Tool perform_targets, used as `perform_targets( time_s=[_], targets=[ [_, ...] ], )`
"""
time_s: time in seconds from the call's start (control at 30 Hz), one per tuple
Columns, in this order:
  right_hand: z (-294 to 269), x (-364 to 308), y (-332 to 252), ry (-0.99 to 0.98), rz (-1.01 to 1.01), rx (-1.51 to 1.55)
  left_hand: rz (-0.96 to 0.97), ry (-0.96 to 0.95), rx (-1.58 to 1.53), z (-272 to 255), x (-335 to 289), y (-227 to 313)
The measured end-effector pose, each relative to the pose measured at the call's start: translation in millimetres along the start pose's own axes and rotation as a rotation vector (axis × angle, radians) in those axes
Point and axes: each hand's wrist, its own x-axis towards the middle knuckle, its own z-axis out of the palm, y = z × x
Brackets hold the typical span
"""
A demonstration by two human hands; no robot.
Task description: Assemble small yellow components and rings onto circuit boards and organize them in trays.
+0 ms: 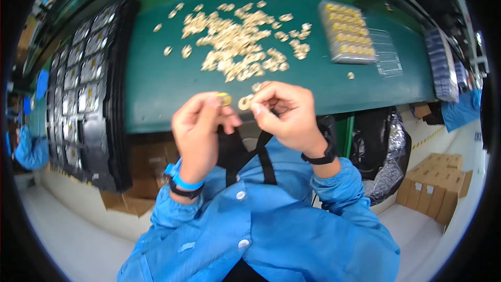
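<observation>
- From my head, this one wide fisheye view looks steeply down, upright and unmirrored.
- It faces past my blue long-sleeved cloth smock, low in view, to the flat green tabletop beyond.
- My bare left hand and bare right hand are near, mid-picture; straight edges bend toward the dark round rim.

I wore a bright blue coat with two round, pale buttons showing on its front and a small pale mark beside them. Its long sleeves were gathered at the cuffs. My bare left hand had a blue band and a black strap at its wrist; my bare right hand, a black wristband.
</observation>
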Motion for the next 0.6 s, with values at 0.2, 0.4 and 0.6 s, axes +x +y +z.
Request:
perform_targets(
  time_s=[0.2, 0.4, 0.6],
  targets=[
    [-42.9, 67.5, -2.7, 0.228, 0.031, -0.418, 0.17, 0.143, 0.224, -8.9, 32.1, 9.0],
    [-56.4, 104.7, 19.5, 0.174, -0.116, -0.47, 0.143, 0.127, 0.386, 16.7, 68.8, -8.0],
    [-53.4, 97.7, 23.0, -0.12, -0.118, -0.272, 0.135, 0.093, 0.535, 25.8, 89.6, -13.9]
  ],
)
